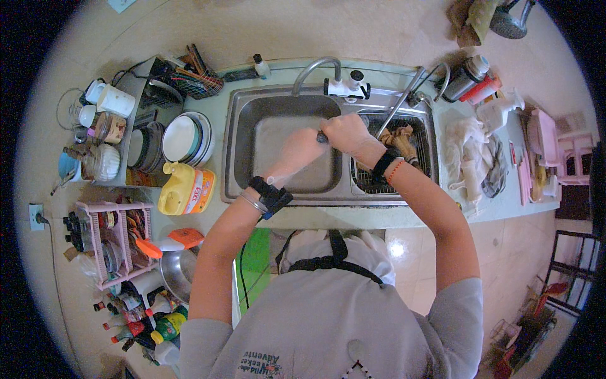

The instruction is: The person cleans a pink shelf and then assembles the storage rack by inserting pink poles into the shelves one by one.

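Note:
Over the left basin of the steel sink, my two hands meet. My right hand is closed round a small dark object, whose rounded end shows by the thumb side; its kind is unclear. Just left of it, my left hand is closed against the right one, and whatever its fingers hold is hidden. The curved metal faucet with its white body rises behind them. A dark wire basket sits in the right basin, holding brownish pieces that I cannot identify.
Left of the sink stand a yellow jug and stacked bowls. A utensil basket is at the back left. White cloths, a thermos and a pink rack are to the right. Bottles crowd the lower left.

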Motion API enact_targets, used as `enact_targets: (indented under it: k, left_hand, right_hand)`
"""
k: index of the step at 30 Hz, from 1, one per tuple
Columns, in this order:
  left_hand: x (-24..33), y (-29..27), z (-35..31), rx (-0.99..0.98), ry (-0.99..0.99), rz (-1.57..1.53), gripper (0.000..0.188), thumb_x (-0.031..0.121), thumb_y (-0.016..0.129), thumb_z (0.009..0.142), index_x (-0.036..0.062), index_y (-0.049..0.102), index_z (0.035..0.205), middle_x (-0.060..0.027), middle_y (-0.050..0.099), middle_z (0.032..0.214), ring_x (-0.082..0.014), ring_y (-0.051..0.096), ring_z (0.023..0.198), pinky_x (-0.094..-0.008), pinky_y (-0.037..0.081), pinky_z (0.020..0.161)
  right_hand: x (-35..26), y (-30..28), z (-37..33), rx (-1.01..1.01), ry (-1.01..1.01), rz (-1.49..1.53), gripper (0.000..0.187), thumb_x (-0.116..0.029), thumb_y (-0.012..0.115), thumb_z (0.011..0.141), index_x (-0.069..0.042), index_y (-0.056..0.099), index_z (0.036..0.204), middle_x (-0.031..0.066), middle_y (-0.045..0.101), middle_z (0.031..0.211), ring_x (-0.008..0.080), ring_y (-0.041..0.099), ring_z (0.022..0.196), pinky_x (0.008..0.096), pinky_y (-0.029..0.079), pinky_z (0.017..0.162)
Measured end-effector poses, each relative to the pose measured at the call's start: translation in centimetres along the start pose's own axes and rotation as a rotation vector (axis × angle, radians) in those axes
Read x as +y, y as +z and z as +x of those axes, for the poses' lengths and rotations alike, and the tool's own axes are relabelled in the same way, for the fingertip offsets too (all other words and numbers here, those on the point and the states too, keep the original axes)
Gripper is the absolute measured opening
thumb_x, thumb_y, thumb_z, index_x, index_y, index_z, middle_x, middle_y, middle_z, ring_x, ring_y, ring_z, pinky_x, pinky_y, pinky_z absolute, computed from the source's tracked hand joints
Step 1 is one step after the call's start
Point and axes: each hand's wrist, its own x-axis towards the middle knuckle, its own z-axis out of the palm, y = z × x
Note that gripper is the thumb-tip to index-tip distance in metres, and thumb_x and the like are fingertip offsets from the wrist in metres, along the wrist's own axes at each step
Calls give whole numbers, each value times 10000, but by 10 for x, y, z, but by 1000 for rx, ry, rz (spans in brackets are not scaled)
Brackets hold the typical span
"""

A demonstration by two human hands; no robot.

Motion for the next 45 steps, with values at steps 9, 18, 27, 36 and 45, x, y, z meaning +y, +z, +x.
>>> enact_targets:
  k: [9, 18, 27, 36, 45]
  left_hand:
    - [3, -3, 1, -7, -169, -251, 384, 359, 592, 723, -20, 630, 772, -224, 611, 697, -361, 619, 690, -414, 460, 616]
    - [11, -7, -1, -68, -321, -430, 240, 204, 638, 675, -20, 611, 756, -53, 588, 637, -145, 542, 602, -316, 416, 544]
    - [1, 11, -2, -18, -321, -630, 120, 121, 608, 677, 36, 535, 634, 8, 473, 512, -86, 437, 443, -279, 296, 397]
    - [-12, 13, 1, -120, -279, -211, 401, 372, 601, 750, -18, 615, 843, -235, 610, 736, -347, 618, 738, -394, 452, 641]
    - [-8, -3, -15, 2, -95, -254, 395, 327, 514, 876, 68, 413, 1156, -191, 577, 875, -241, 577, 784, -357, 440, 718]
  right_hand:
    - [5, -3, 7, 192, -67, -37, 101, -162, 527, 754, -89, 568, 698, 85, 621, 634, 243, 636, 591, 355, 493, 500]
    - [6, -5, 9, 198, -98, 5, 94, -156, 530, 756, -76, 563, 717, 97, 621, 645, 245, 641, 620, 351, 504, 513]
    - [4, -2, 6, 138, -79, 95, 102, -160, 518, 777, -64, 553, 777, 113, 629, 695, 259, 646, 657, 362, 517, 534]
    - [0, 7, -1, 43, 31, 144, 133, -117, 514, 769, -87, 579, 882, 89, 633, 736, 283, 635, 695, 393, 515, 578]
    - [17, 44, -20, 98, 260, 763, 407, -45, 612, 691, -50, 505, 1084, 176, 561, 1051, 292, 565, 951, 375, 463, 778]
